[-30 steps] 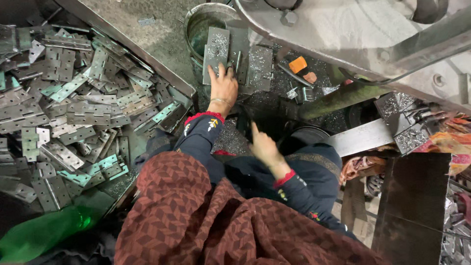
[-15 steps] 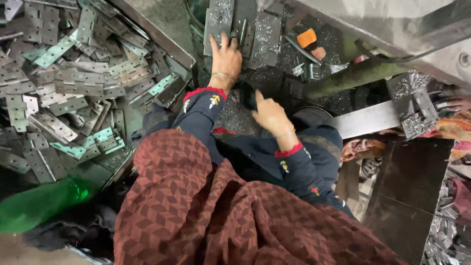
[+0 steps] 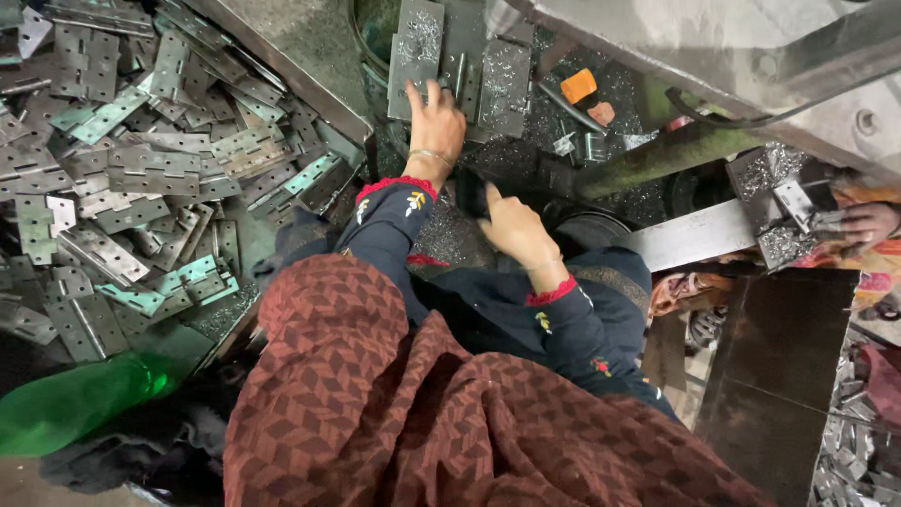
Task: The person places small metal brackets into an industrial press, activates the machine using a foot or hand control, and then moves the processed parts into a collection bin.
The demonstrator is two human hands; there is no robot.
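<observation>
The left hand (image 3: 434, 120) reaches to the far side of the scene, its fingers spread flat on the lower edge of a grey rectangular metal plate dusted with filings (image 3: 417, 56). It presses on the plate rather than closing round it; whether the thumb hooks under the edge cannot be made out. That plate lies at the far centre, its top cut off by the frame, partly over the rim of a round dark metal container (image 3: 368, 47) of which only an arc shows. Just right of it lie a second grey metal plate (image 3: 506, 83) and a narrower strip between them, overlapping so that their edges are hard to separate.

The right hand (image 3: 511, 228) sits nearer, right of the left forearm, loosely curled with the thumb raised. Its fingertips are hidden against a dark, filing-strewn surface, so whether it holds anything cannot be told.

To the left spreads a big heap of grey steel hinges (image 3: 141, 160), some tinted green, running out of frame. A green translucent plastic bottle (image 3: 75, 404) lies blurred at the near left. A small orange block (image 3: 579, 84) rests far right of the plates, beneath a large grey machine body (image 3: 751, 47) that is mostly cut off. At the right edge another person's hand (image 3: 868, 223) shows only in part. A maroon patterned shawl (image 3: 422, 422) fills the near foreground, hiding the lap and floor below.
</observation>
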